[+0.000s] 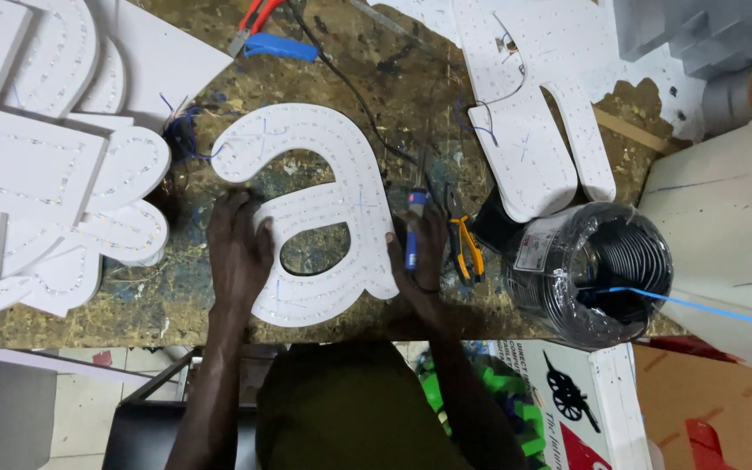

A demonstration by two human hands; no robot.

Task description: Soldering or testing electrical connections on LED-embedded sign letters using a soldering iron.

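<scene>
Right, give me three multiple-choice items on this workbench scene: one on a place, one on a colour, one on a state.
1. Where does the shrink-wrapped coil of black cable stand?
A. At the bench's right end
B. At its left end
C. On top of the letter

2. What colour are the handles of the pliers beside the right hand?
A. Green
B. Yellow
C. White

3. How does the white foam-board letter "a" dotted with small LEDs lie?
A. Standing on edge
B. Lifted off the bench
C. Flat on the paint-stained wooden bench

Answers:
1 A, the coil sits right of both hands.
2 B, yellow grips show next to the blue-handled tool.
3 C, the letter rests flat, with the left hand on its left edge and the right hand on its right edge.
</scene>
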